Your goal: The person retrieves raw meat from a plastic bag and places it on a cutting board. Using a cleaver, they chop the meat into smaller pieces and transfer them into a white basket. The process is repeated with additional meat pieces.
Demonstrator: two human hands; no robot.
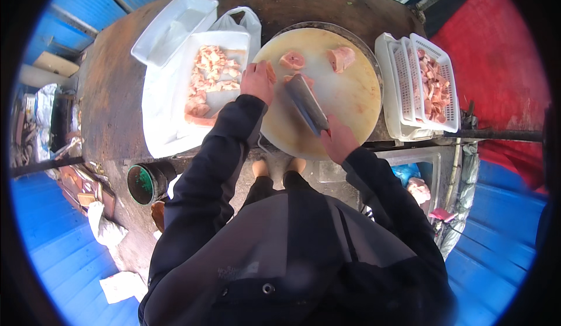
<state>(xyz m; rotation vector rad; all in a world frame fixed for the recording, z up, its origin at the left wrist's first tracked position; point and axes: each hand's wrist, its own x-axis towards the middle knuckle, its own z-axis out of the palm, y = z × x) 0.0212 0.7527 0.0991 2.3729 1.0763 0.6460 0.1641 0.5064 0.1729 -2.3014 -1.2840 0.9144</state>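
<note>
A round cutting board [350, 102] lies before me on the brown table. My right hand [341, 139] grips the handle of a cleaver [304, 103], whose broad blade slants up and left over a piece of raw meat [309, 80] and partly hides it. My left hand [257, 82] is at the board's left edge, its fingers closed on a piece of raw meat [271, 72]. Farther back on the board are a round cut of meat [292, 59] and a larger chunk [341, 58]. Left of my left hand, a white tray [245, 41] holds many small pieces of pale meat.
An empty-looking white bin [174, 28] leans behind the tray, beside a plastic bag [252, 23]. Stacked white baskets [451, 74], the top one filled with cut meat, stand right of the board. A dark bucket [142, 183] is below the table's front edge at left.
</note>
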